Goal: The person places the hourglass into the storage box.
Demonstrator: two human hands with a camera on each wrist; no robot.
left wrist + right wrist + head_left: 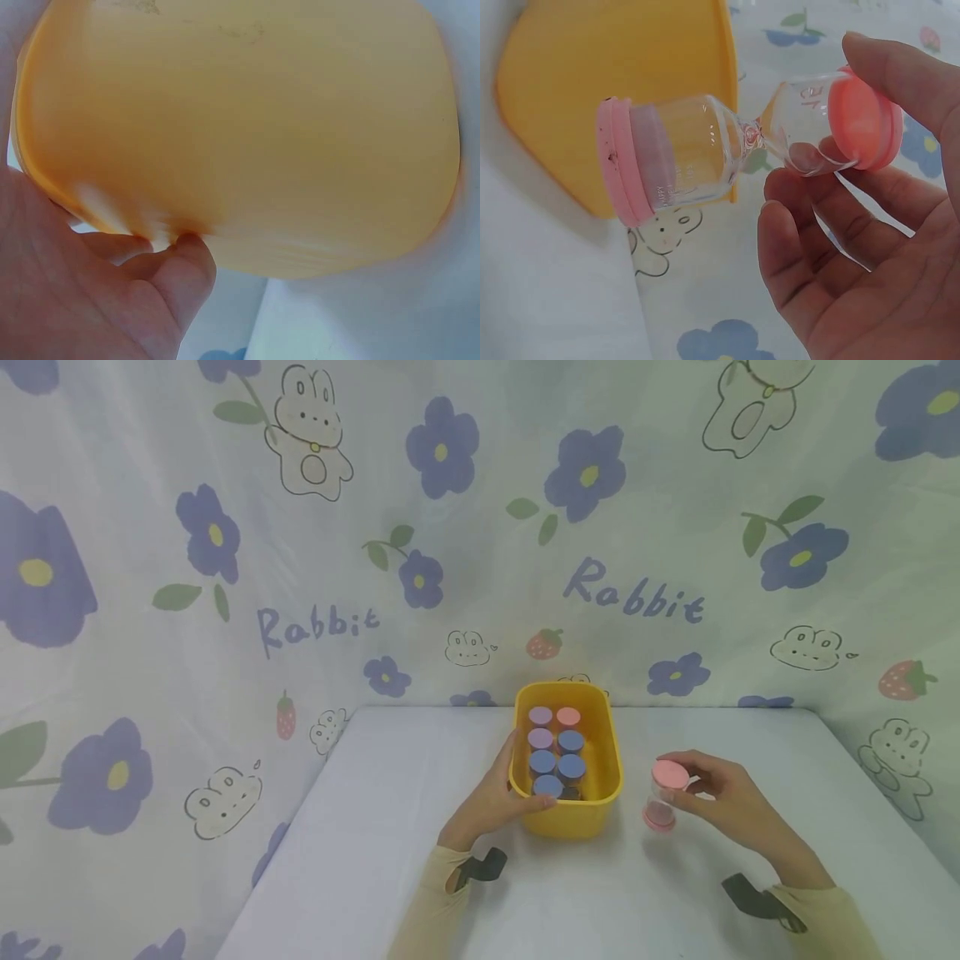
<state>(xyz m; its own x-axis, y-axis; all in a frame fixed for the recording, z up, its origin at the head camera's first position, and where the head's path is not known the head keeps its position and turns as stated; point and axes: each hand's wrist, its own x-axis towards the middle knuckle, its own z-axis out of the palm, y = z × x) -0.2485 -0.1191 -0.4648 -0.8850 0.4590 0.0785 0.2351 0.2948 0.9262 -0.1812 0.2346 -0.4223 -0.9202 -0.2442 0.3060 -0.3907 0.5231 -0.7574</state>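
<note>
My left hand [487, 797] grips the near left corner of a yellow plastic bin [570, 821], thumb over the front rim. In the left wrist view its curled fingers [184, 274] press against the bin's side wall. Inside the bin stand several round-capped pieces: blue caps [572, 767], purple caps [540, 739] and one pink cap [568, 717]. To the right of the bin, my right hand [735, 797] holds a clear sand timer [697, 154] with pink end caps by its upper end, between thumb and fingers. Pale sand [652, 154] lies in its lower bulb.
The bin stands on a white table [360, 827], near its back edge. Behind hangs a pale cloth [495, 552] printed with purple flowers, rabbits and strawberries. Each wrist carries a dark strap [483, 865].
</note>
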